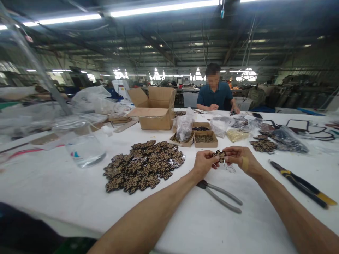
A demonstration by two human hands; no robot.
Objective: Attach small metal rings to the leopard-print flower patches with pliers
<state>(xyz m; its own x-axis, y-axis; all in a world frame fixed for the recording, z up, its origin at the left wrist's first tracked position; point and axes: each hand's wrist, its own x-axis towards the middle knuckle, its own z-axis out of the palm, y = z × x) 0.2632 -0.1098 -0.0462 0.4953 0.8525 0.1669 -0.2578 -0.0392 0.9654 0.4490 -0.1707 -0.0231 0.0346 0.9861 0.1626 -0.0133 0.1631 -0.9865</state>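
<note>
— One flower-shaped, leopard-print patch (219,156) with dark edges: where?
— Between the left hand (204,163) and the right hand (240,157), each pinching one side.
— And around?
— Left of the left hand, a layered heap of similar patches (143,165); under its wrist, grey-handled pliers (224,199). White table (66,201), beamed roof (169,49) above.

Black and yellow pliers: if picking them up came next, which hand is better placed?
Probably the right hand: the black and yellow pliers lie on its side, farther from the left hand, though both hands pinch the spotted patch.
</note>
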